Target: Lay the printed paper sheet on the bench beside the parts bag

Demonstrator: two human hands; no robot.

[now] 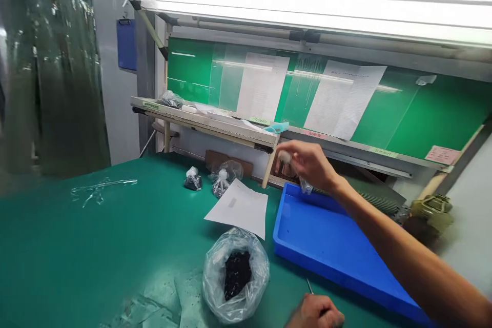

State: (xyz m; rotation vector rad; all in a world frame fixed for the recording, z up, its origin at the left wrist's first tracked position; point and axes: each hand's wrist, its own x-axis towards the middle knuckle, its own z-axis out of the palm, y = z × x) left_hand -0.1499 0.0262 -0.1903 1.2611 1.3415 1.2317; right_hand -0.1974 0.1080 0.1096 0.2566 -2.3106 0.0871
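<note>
1. A clear film scrap [100, 188] lay flat on the green mat [57, 256] at far left, well apart from both hands.
2. Two small tied bags [192, 178] of dark parts stood near the back rail, beside a white sheet [240, 208].
3. An open clear bag [235, 274] of dark granular parts sat at front centre, mouth up, just left of the left hand.
4. The left hand [315, 312] rested on the mat at the lower edge, fingers curled around a thin metal pin [309, 286]. Only the tip of the pin showed; it pointed up and slightly left, away from the person.
5. The right hand [309, 163] was raised over the far corner of the blue tray [326, 246], below the shelf [207, 122]. Its fingers were closed on a small clear packet [306, 185] with a pale piece at the fingertips.
6. The packet hung from the pinch, its long axis roughly vertical, lower end towards the tray.
7. Handling judgement: the packet appeared light, soft and slippery, and its contents could not be made out. A pinch at the top edge would suit it.
8. Handling judgement: the pin appeared stiff, light and easily dropped; its shaft would be the place to hold it.
</note>
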